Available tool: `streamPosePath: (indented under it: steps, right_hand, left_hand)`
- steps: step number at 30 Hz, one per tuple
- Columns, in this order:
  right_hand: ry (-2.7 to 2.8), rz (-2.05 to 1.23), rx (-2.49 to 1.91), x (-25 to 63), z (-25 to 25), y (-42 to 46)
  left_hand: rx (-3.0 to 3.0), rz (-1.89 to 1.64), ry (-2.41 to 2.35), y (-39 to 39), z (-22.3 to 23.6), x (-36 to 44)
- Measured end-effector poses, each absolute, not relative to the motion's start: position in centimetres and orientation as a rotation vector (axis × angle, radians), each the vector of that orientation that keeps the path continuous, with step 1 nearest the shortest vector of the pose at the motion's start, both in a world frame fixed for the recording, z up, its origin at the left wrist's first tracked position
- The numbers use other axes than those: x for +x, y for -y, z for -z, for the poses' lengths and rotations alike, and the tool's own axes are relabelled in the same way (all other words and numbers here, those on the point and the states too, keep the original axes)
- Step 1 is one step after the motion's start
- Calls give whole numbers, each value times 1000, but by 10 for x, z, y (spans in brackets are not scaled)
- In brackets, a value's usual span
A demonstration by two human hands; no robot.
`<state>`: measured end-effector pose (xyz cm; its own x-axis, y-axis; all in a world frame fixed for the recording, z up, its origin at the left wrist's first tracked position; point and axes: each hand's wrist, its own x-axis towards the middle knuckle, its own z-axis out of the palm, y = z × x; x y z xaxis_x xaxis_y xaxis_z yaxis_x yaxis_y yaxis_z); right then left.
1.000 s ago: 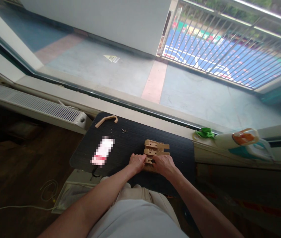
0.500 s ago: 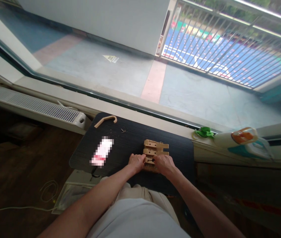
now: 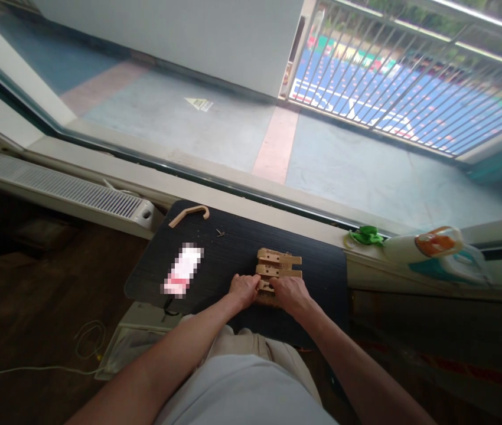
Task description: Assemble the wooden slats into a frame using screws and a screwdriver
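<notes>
On the black table (image 3: 228, 251) beside the window, near the edge closest to the person, I see a wooden piece (image 3: 279, 259) with several parallel slats and small dark holes in them. The left hand (image 3: 245, 290) is at its left side, with the fingers bent close together upon the end of the nearest slat, holding it there. The right hand (image 3: 290, 293) is curled narrow over the right part of this same slat, and it covers this part from my eyes. A small dark spot shows by its fingertips, but whether the right hand grips some object, I cannot tell.

At the far left corner of the table lies a hooked wooden stick (image 3: 189, 213), and just beside it some small thin bits (image 3: 220, 233). Nearer to the person there is a pale, flat thing (image 3: 183, 270), blurred into squares. To the left stands a white radiator (image 3: 100, 195). On the sill, at the right, a green bundle (image 3: 368, 236) is next to a white container (image 3: 404, 248) with an orange part.
</notes>
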<state>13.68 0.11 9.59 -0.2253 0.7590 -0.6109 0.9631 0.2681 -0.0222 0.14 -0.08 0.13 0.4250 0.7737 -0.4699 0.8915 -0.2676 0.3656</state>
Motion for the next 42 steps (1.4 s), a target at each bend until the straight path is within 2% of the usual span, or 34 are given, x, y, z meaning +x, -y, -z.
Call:
streamPosePath:
  steps: [8,42]
  right_hand:
    - [-1993,532,1646,133,-92,3]
    - [-2068,529,1561,139,-90,-3]
  left_hand:
    - [2126,241,-1394,1,1,2]
    - [2126,236,-1378,1,-1,0]
